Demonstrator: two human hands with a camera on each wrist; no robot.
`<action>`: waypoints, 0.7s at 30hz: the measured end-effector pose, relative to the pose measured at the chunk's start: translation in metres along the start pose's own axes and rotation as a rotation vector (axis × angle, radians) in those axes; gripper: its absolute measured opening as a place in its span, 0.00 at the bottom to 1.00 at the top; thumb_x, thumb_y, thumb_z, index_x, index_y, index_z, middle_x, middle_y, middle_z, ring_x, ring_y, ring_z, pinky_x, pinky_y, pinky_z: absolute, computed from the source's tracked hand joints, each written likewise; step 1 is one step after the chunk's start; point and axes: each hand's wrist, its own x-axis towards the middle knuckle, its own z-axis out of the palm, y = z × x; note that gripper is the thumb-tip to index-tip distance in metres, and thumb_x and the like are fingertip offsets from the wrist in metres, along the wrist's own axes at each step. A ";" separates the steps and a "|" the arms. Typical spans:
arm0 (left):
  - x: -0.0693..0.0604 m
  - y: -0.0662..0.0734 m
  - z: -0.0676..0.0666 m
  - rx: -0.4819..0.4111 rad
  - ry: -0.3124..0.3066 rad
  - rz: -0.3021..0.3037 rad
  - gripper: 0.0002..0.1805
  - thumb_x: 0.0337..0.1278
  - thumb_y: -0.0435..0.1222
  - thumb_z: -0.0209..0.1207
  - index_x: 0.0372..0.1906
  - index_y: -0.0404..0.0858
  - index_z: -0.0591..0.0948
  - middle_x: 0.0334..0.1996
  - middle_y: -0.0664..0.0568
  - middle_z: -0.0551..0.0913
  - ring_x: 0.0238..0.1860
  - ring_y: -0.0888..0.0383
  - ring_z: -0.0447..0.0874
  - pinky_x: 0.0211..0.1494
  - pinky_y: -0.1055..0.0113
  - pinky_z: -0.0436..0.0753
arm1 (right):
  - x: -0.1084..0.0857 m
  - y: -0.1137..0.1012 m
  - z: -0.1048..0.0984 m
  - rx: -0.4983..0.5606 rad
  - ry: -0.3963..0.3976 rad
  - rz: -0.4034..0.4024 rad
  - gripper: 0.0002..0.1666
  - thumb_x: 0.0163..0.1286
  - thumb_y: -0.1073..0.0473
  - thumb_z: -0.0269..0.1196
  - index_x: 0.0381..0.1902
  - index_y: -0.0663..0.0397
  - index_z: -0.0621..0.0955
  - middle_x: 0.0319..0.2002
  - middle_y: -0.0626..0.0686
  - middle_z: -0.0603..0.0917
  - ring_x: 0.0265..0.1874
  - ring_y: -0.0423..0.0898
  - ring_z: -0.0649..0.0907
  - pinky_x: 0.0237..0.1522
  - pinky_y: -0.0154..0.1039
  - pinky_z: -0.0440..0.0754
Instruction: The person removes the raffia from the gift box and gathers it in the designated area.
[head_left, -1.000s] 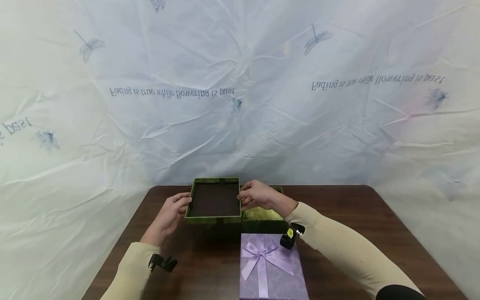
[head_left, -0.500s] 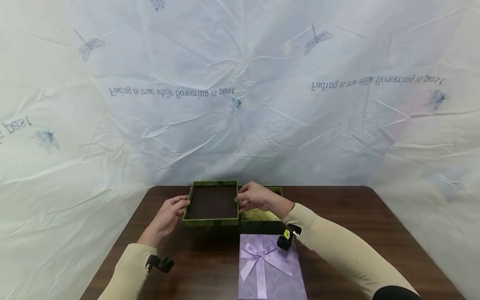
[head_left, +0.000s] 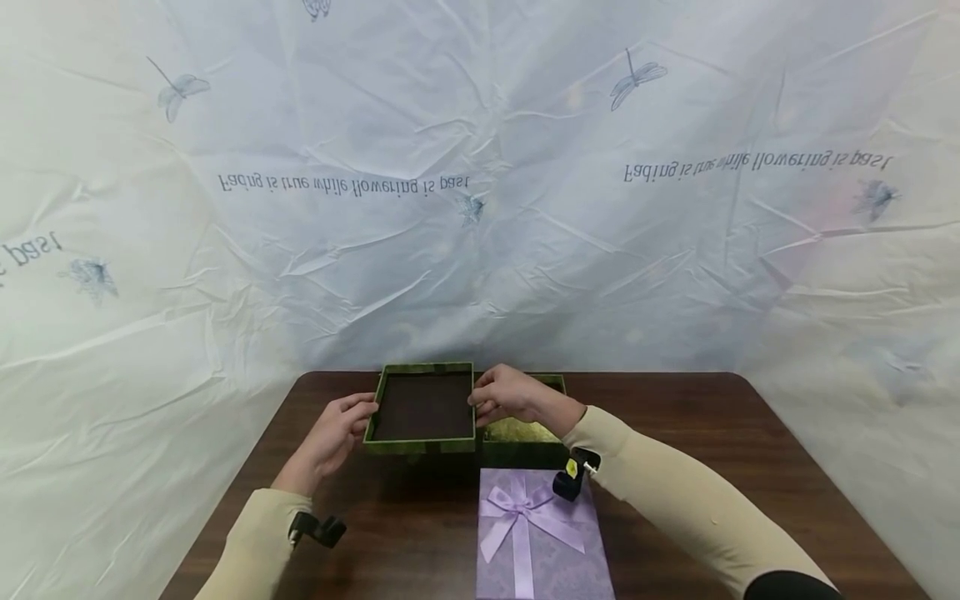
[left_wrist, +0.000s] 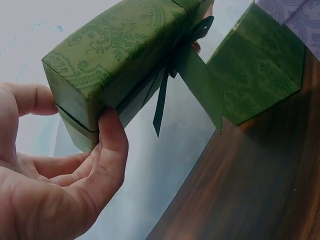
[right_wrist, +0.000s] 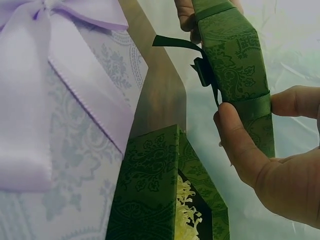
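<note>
Green lid [head_left: 422, 407] drifted slightly left and down. Left hand [head_left: 335, 429] and right hand [head_left: 517, 393] pinched opposite sides closely, likely for balance, hollow face upward; green box [head_left: 521, 455] beside.

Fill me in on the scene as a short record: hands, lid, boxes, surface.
Left hand: pinches the left side of the green lid
Right hand: grips the lid's right side
Green lid: held up, hollow side toward the head camera
Green ribbon: hangs off the lid
Green box: open, yellowish shreds inside
Purple box: nearer the person, purple bow on top
Surface: dark wooden table
</note>
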 end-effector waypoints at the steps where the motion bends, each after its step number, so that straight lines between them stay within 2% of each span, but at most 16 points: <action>1: -0.001 0.000 -0.001 0.004 -0.002 0.002 0.31 0.72 0.39 0.50 0.73 0.30 0.57 0.20 0.59 0.60 0.21 0.62 0.56 0.28 0.67 0.67 | 0.000 0.000 0.001 -0.005 -0.002 0.000 0.32 0.69 0.67 0.59 0.68 0.73 0.64 0.59 0.69 0.74 0.45 0.54 0.84 0.47 0.49 0.85; 8: -0.001 -0.001 -0.006 0.015 -0.007 -0.004 0.32 0.73 0.40 0.50 0.73 0.30 0.56 0.18 0.59 0.56 0.20 0.62 0.55 0.27 0.66 0.68 | 0.004 -0.004 0.006 -0.036 -0.001 0.005 0.34 0.68 0.68 0.58 0.69 0.74 0.62 0.58 0.69 0.75 0.42 0.53 0.85 0.46 0.47 0.86; 11: 0.000 -0.003 -0.008 0.024 0.000 -0.010 0.32 0.73 0.40 0.50 0.73 0.30 0.56 0.24 0.59 0.67 0.22 0.64 0.65 0.29 0.66 0.72 | 0.006 -0.004 0.007 -0.042 -0.001 0.002 0.33 0.68 0.69 0.58 0.68 0.75 0.63 0.57 0.69 0.75 0.41 0.53 0.85 0.45 0.47 0.86; 13: 0.000 -0.004 -0.009 0.028 0.006 -0.014 0.33 0.72 0.40 0.51 0.73 0.30 0.57 0.26 0.58 0.67 0.23 0.64 0.65 0.29 0.67 0.72 | 0.006 -0.003 0.008 -0.047 0.001 0.001 0.32 0.67 0.69 0.58 0.67 0.75 0.64 0.56 0.69 0.75 0.41 0.52 0.85 0.45 0.47 0.86; 15: 0.000 -0.006 -0.010 0.032 0.007 -0.017 0.33 0.72 0.40 0.51 0.73 0.30 0.56 0.26 0.59 0.67 0.23 0.64 0.64 0.29 0.67 0.71 | 0.006 -0.003 0.010 -0.049 0.005 0.002 0.31 0.67 0.69 0.58 0.66 0.75 0.65 0.55 0.68 0.75 0.40 0.53 0.85 0.44 0.47 0.86; 18: 0.000 -0.008 -0.011 0.020 0.012 -0.018 0.33 0.72 0.39 0.51 0.73 0.30 0.56 0.19 0.58 0.55 0.20 0.61 0.53 0.27 0.64 0.60 | 0.007 -0.002 0.011 -0.053 0.002 0.002 0.29 0.67 0.70 0.58 0.64 0.75 0.67 0.53 0.68 0.75 0.39 0.52 0.85 0.43 0.47 0.87; 21: 0.000 -0.010 -0.013 0.016 0.006 -0.016 0.33 0.72 0.38 0.50 0.74 0.29 0.55 0.16 0.59 0.53 0.20 0.60 0.49 0.28 0.62 0.56 | 0.011 -0.001 0.012 -0.057 -0.006 0.004 0.29 0.67 0.69 0.58 0.64 0.75 0.67 0.50 0.67 0.76 0.37 0.52 0.84 0.42 0.46 0.87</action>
